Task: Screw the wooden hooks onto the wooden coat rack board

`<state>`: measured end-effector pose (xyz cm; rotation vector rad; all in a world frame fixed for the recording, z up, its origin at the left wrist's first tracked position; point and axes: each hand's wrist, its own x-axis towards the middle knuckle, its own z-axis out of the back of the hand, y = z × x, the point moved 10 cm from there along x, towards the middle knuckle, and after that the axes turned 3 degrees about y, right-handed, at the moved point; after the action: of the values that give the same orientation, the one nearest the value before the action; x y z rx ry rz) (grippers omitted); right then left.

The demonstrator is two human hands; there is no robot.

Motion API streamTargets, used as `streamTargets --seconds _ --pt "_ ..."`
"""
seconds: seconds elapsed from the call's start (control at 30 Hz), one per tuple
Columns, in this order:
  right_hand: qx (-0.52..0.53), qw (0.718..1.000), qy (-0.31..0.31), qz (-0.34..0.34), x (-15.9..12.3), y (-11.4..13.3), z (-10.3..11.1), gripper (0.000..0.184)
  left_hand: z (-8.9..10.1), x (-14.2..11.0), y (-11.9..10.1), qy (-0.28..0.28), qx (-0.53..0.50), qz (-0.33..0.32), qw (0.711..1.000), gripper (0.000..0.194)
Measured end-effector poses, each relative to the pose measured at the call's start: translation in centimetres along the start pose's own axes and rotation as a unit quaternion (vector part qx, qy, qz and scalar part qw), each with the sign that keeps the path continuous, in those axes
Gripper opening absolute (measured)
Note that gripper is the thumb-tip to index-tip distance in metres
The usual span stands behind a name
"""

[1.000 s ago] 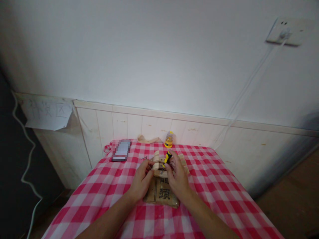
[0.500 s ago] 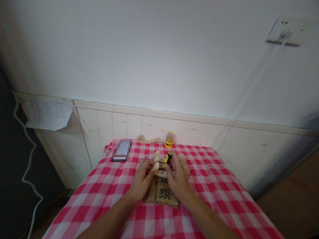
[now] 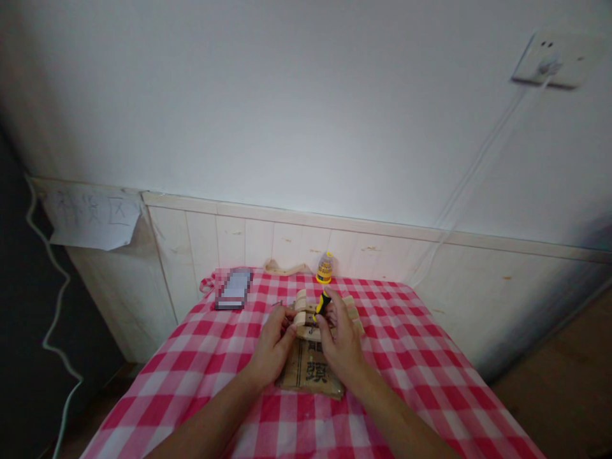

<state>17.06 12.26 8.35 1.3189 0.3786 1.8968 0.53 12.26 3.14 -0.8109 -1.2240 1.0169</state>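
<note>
My right hand (image 3: 342, 333) is closed around the yellow and black handle of a screwdriver (image 3: 322, 303), tilted with its lower end over a small wooden piece. That wooden assembly (image 3: 301, 318), with curved pale parts, lies on top of a brown package (image 3: 310, 373) printed with dark characters. On the left edge of the wood, my left hand (image 3: 273, 338) is closed, thumb and fingers gripping it. The screwdriver's tip and the spot it meets are too small to make out. Behind my right fingers, more pale wood (image 3: 352, 309) shows, partly hidden.
A red-and-white checked cloth (image 3: 215, 395) covers the table. Toward the back left lies a phone (image 3: 234, 290), blurred out. Near the wall stand a yellow-capped bottle (image 3: 324, 268) and a pale curved strip (image 3: 285, 270). A white cable (image 3: 52, 347) hangs at far left.
Both hands keep almost the same place and grip on the wood and the screwdriver. No clear movement of the things shows.
</note>
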Motion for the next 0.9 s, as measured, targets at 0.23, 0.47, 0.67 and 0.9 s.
streamTargets --seconds 0.23,0.47,0.67,0.9 --pt "0.007 1.0 -0.008 -0.002 0.15 -0.09 0.17 0.051 0.04 0.01 -0.18 -0.003 -0.005 0.001 1.0 0.02" --pt "-0.001 1.0 -0.013 -0.011 0.27 -0.1 0.35 0.05 0.03 0.02 -0.34 -0.002 -0.01 0.001 1.0 0.019" --pt "-0.01 1.0 -0.022 -0.013 0.36 -0.07 0.52 0.051 0.0 0.05 -0.38 -0.004 -0.011 0.005 1.0 0.018" --pt "0.001 1.0 -0.017 -0.016 0.47 0.04 0.52 0.05 0.0 0.04 -0.44 -0.006 -0.006 0.002 1.0 0.016"
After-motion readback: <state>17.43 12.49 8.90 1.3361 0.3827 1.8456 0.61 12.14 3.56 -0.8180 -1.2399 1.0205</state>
